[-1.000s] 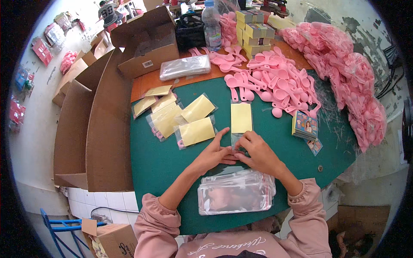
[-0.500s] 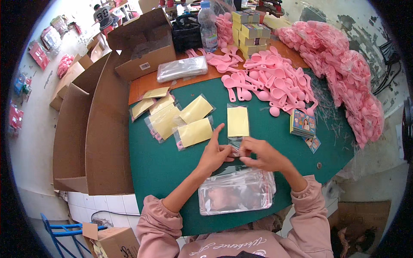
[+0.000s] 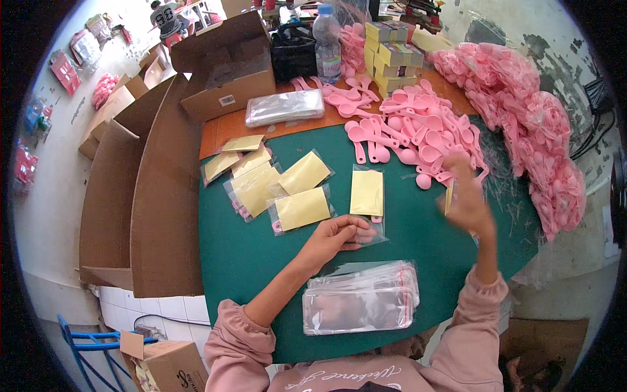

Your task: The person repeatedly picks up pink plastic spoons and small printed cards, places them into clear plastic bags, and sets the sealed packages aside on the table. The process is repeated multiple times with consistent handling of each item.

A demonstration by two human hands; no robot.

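A clear plastic bag (image 3: 380,227) with a yellow card (image 3: 367,193) in it lies on the green table mat; a pink spoon's handle end (image 3: 377,220) shows below the card. My left hand (image 3: 339,236) is closed on the bag's near end, thumb against the fingers. To the right, my right hand (image 3: 467,202) is smeared by motion, over the stack of printed cards (image 3: 450,196), most of which it hides. Whether its fingers hold a card cannot be seen. Nearest me lies a pile of clear plastic bags (image 3: 359,307).
Several filled bags with yellow cards (image 3: 302,208) lie at left, beside a tall cardboard box (image 3: 166,196). A heap of pink spoons (image 3: 424,130) covers the far right, with bagged spoons (image 3: 545,144) along the edge. A water bottle (image 3: 327,49) and card bundles (image 3: 395,62) stand behind.
My right hand has left the bag and moved right and away from me to the card stack. My left hand stays at the bag's near end, its index finger now folded down.
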